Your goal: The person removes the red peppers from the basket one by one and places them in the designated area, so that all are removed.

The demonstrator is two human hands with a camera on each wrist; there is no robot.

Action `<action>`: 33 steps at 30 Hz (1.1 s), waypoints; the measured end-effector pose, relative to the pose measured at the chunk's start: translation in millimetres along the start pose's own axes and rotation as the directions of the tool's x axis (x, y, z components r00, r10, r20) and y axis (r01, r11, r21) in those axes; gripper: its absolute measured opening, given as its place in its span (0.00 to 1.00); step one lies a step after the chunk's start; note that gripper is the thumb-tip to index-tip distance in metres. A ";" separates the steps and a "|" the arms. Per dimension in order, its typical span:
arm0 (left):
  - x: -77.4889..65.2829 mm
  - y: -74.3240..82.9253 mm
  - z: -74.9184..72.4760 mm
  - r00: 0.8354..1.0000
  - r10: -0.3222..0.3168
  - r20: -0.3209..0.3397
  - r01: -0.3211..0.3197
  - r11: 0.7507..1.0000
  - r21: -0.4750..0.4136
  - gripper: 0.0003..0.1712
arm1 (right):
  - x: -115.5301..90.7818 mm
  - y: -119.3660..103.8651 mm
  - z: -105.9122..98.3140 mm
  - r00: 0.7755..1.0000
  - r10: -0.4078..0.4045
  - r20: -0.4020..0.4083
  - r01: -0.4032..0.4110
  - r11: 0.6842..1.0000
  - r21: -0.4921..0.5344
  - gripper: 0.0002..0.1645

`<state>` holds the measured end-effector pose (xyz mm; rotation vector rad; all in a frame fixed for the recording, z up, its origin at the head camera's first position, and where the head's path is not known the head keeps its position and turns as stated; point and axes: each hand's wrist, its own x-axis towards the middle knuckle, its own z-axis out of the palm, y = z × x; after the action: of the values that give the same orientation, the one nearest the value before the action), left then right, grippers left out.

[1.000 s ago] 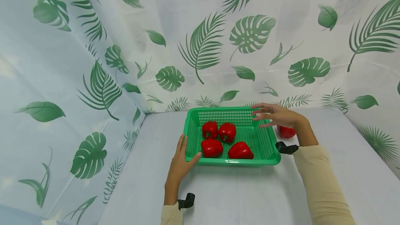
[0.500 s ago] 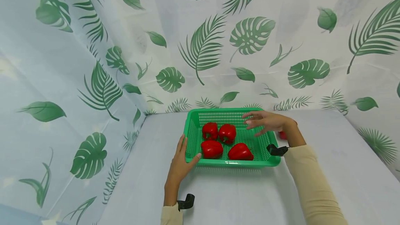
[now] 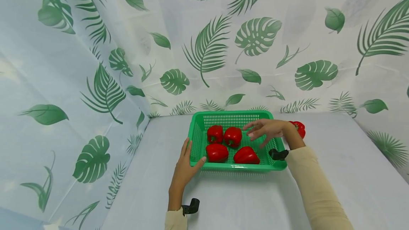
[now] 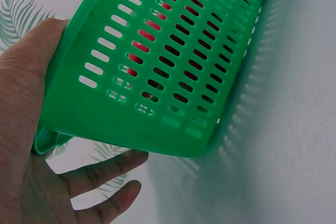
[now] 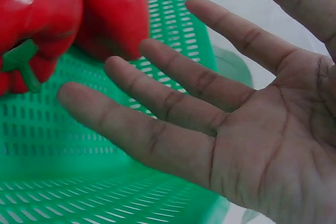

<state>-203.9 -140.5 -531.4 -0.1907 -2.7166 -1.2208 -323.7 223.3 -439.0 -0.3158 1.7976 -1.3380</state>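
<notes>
1. Right wrist view: R hand has fingers spread, holding nothing, tips aimed into the basket. Lowered this wide, it'd prob. bump the front-right pepper.
2. R wrist is over/near the basket's right rim, so its wrist cam could catch the rim & tug the basket if the arm dips.
3. L hand sits at the front-left corner: fingers mostly straight along that side, thumb at the front rim. Looks a light hold, so a knock from the R might slide the basket.
4. Peppers in basket, four total: front-right one, front-left pepper, back-left pepper, back-right pepper. Smooth & rounded, so a stray finger could roll them.
5. Outside pepper is on the table, right of basket. Swinging the R arm out could knock it away.
6. Hard to see: R wrist hides part of outside pepper; R hand covers some basket floor; topmost digit runs off the right wrist frame; peppers there are soft/blurry & cut off. Left wrist view gives only red bits thru slots, & L thumb tip's behind the rim, so can't tell grip force.
</notes>
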 end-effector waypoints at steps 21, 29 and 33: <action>-1.4 3.5 -1.5 1.000 -0.003 0.003 0.003 1.000 0.004 0.52 | 24.3 8.7 10.4 0.977 0.212 0.017 -0.210 0.973 -0.098 0.35; -1.0 4.9 -1.7 1.000 -0.009 0.005 0.009 1.000 -0.010 0.52 | 29.4 12.8 11.6 0.968 0.252 0.008 -0.250 0.962 -0.110 0.34; -0.8 4.1 -0.9 1.000 -0.008 0.001 0.008 1.000 -0.004 0.52 | 30.7 14.7 13.1 0.963 0.271 0.009 -0.267 0.954 -0.134 0.33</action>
<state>-202.3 -138.5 -527.9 -0.1810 -2.7185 -1.2284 -328.5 200.8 -467.3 -0.1512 1.8353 -1.0226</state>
